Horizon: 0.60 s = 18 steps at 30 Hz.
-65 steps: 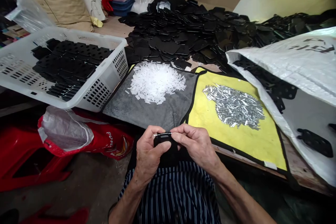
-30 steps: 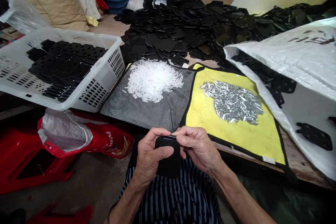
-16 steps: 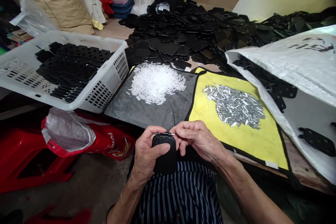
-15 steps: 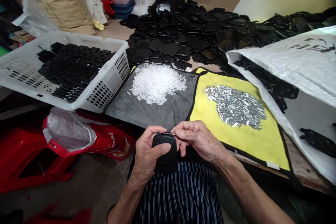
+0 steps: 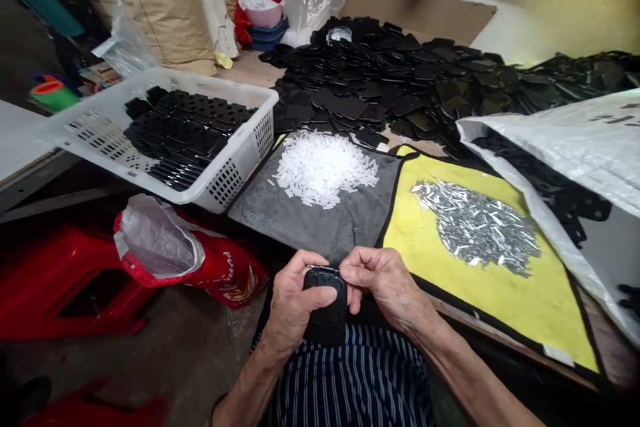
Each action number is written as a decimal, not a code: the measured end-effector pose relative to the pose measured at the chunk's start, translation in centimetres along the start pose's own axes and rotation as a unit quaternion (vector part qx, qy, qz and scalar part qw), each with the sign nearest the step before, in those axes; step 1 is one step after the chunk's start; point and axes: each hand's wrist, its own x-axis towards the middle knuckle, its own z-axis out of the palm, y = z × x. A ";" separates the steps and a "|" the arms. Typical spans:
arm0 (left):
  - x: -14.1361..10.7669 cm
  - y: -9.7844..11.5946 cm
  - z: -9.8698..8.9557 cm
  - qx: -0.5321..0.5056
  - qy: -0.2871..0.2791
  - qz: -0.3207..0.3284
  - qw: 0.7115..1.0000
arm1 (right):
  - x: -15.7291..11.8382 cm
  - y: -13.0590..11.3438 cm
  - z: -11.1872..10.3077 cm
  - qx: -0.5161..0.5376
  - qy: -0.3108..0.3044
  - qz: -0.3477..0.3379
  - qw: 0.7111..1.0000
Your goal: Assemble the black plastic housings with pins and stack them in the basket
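Observation:
My left hand (image 5: 299,300) grips a black flat plastic piece (image 5: 326,317) above my striped lap, its thumb pressed across the front. Along the piece's top edge runs a thin shiny metal strip (image 5: 323,268). At the strip's right end my right hand (image 5: 380,280) is pinched closed, fingertips against the corner; what lies between them is too small to make out. Beyond my hands, white plastic strips (image 5: 325,167) are heaped on a grey cloth (image 5: 260,213). Small silver metal pieces (image 5: 483,223) lie on a yellow cloth (image 5: 425,260) to the right.
A white basket (image 5: 200,190) at the left holds stacked black parts (image 5: 185,127). Many black plates (image 5: 360,87) are piled at the back. At the right lies a white sack (image 5: 565,147) with black parts. A red bag (image 5: 220,270) and red stool (image 5: 75,267) stand below the basket.
The camera view has shifted, so the surroundings appear further right and lower. Both hands keep nearly the same hold on the black piece.

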 end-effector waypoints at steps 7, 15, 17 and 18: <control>-0.1 0.8 -0.8 0.002 -0.024 -0.022 0.999 | 0.7 -3.5 -0.1 -0.225 -0.098 0.063 0.967; -0.1 2.7 -2.5 0.047 0.001 -0.024 0.999 | 3.4 -5.4 3.5 -0.404 -0.135 0.062 0.903; -0.2 3.2 -3.3 0.051 0.008 -0.029 0.998 | 4.2 -5.4 4.3 -0.407 -0.136 0.075 0.900; -0.2 3.4 -3.6 0.052 0.012 -0.033 0.998 | 4.6 -5.5 4.6 -0.400 -0.135 0.080 0.903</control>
